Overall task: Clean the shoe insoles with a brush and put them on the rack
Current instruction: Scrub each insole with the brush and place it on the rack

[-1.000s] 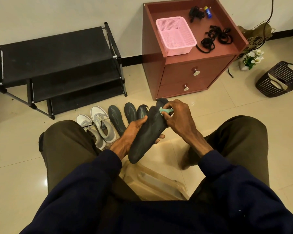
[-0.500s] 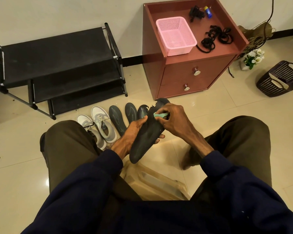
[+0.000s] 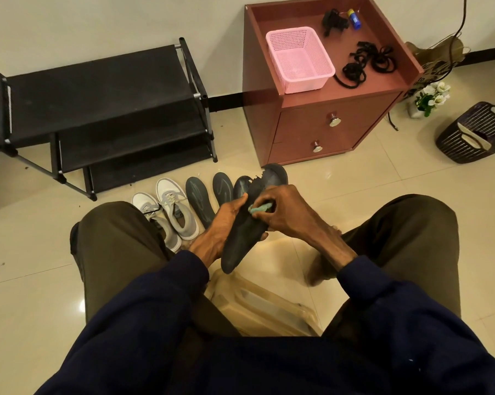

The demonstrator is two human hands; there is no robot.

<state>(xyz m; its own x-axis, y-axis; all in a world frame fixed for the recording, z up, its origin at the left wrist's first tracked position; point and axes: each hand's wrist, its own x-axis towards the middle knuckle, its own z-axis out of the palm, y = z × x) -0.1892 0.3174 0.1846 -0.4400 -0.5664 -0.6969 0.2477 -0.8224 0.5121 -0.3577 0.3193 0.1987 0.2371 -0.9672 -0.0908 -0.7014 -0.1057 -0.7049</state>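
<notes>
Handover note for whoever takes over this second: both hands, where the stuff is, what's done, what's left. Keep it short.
Left hand: holds a black insole above the lap, toe end pointing away.
Right hand: grips the green brush, pressed to the insole's upper half.
Three other insoles lie side by side on the floor, next to the grey-white sneakers.
The rack has no insoles on it.
Done: brushing of this insole is under way. I cannot tell if the floor ones are clean.
Left: finish brushing, check the rest, and put all four on the rack.
</notes>
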